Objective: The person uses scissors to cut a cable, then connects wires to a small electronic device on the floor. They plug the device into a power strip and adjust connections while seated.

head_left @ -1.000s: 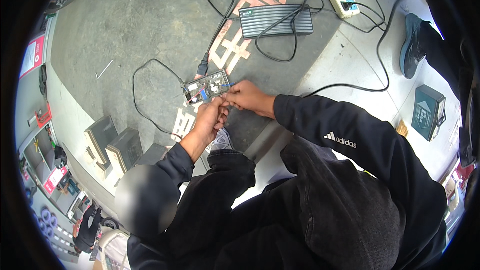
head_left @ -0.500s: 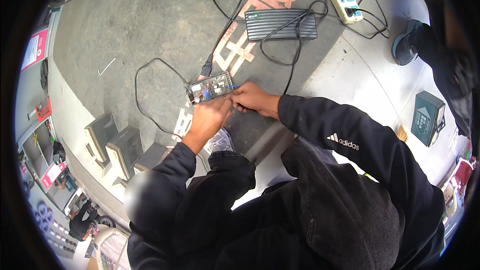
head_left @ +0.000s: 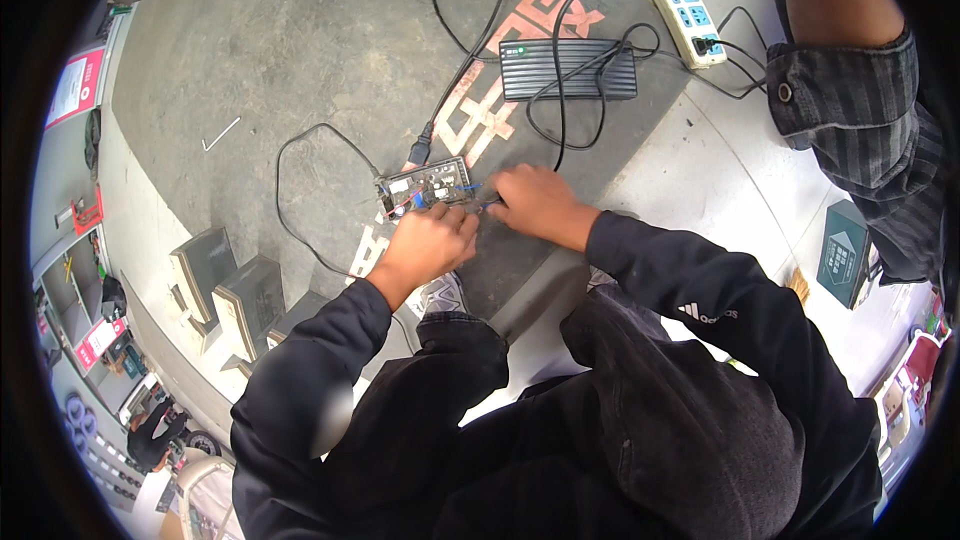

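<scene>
- Near the lower edge of the dark mat (head_left: 250,50), in the head view, lies a small circuit board (head_left: 432,183) in a shallow black case, tilted so that its right end sits higher.
- The left hand (head_left: 428,245) bends over the board's near edge, knuckles up; its fingertips are hidden, so I cannot tell whether its grip is narrow or holding anything.
- The right hand (head_left: 545,205) is just beyond the board's right end, fingers curled, where a blue wire (head_left: 472,186) runs out toward it; whether its grip holds that wire I cannot tell.
- Just above the board is a black cable connector (head_left: 420,148), and a thin black cable (head_left: 279,175) loops out from the board's left end.
- Toward the mat's upper right edge sits a ridged black power adapter (head_left: 520,77), with cables lying across it.
- Past that edge, on the pale floor (head_left: 725,140), lies a white power strip (head_left: 678,5) with blue sockets and a black plug inserted.
- Toward the mat's left edge lies a hex key (head_left: 222,133); dark blocks (head_left: 250,300) stand by the lower left edge.
- Another person's striped sleeve (head_left: 845,85) enters at upper right, above a dark green box (head_left: 842,255).
</scene>
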Demonstrator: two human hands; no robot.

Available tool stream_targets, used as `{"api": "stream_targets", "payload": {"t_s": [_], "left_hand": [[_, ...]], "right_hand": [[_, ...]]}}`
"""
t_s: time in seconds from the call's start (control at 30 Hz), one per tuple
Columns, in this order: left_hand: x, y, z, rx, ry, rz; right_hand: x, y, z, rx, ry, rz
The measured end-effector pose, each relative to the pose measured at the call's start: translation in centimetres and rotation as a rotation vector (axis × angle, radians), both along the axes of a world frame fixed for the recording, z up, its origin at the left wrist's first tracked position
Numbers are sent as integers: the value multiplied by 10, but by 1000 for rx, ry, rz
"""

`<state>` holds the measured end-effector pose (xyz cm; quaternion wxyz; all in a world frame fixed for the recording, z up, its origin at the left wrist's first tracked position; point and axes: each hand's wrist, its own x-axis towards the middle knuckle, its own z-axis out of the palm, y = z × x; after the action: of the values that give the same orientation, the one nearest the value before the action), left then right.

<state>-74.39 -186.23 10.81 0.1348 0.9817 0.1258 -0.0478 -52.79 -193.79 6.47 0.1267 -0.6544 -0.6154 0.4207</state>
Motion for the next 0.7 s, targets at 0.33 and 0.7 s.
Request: {"api": "stream_targets", "payload": {"t_s": [0.33,0.7], "left_hand": [[21,32,-10,-404,-53,550],[22,45,-19,-395,-83,385]], "right_hand": [[15,-5,0,-5,94,14],[19,-10,-14,-35,216,-185]]}}
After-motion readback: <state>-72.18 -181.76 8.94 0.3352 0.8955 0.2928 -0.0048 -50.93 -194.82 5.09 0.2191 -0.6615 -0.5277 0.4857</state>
